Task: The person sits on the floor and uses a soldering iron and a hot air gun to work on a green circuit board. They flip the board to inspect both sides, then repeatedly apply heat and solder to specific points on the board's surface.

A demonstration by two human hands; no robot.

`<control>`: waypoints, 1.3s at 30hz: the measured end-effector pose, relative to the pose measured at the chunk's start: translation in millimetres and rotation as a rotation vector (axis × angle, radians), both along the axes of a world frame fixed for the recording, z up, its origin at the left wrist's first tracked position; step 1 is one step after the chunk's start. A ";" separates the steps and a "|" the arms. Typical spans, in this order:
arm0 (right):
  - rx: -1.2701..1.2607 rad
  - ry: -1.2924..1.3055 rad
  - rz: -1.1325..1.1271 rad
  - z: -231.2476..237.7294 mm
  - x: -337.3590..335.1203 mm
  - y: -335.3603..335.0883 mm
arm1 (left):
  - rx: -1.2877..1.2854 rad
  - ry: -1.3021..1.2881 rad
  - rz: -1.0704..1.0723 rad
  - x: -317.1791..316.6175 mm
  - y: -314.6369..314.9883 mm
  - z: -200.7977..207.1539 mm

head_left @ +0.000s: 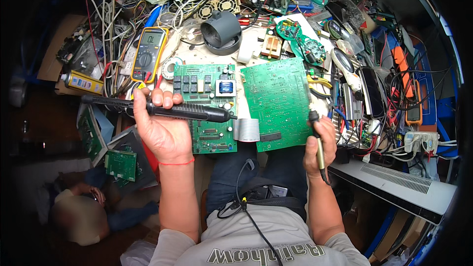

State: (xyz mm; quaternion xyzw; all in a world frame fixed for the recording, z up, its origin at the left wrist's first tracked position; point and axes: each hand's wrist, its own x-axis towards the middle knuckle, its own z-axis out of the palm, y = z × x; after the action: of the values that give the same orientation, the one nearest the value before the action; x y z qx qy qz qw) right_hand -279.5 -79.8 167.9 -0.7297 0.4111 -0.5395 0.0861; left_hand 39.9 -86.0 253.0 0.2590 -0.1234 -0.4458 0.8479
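Left grip (165, 135) curled round a black pump (197, 112), right grip (321, 145) closed on a soldering iron (320, 155), tip forward presumably to spare the fingers; two circuit boards (276, 96) lie at the table's (193, 57) near edge.

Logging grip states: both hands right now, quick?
Left hand: closed, holding a black tube-shaped tool.
Right hand: closed, holding a corded pen-shaped tool.
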 end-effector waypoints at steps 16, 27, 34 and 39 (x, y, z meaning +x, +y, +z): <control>0.283 0.051 0.226 13.0 43.3 -27.1 | -0.087 -0.438 0.233 -64.8 -59.0 -31.9; 0.254 0.089 0.222 5.8 40.6 -21.2 | -0.137 -0.521 0.243 -69.9 -65.1 -36.3; 0.255 0.096 0.219 4.3 42.1 -21.6 | -0.173 -0.503 0.232 -71.8 -65.5 -38.6; 0.268 0.108 0.222 3.9 42.6 -21.7 | -0.172 -0.523 0.242 -69.5 -64.3 -41.2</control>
State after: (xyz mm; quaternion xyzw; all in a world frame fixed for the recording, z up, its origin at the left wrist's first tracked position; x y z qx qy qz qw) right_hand -237.0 -101.4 171.8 -0.7806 0.4002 -0.4272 0.2193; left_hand -29.7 -150.2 211.9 0.3050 -0.3433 -0.2476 0.8531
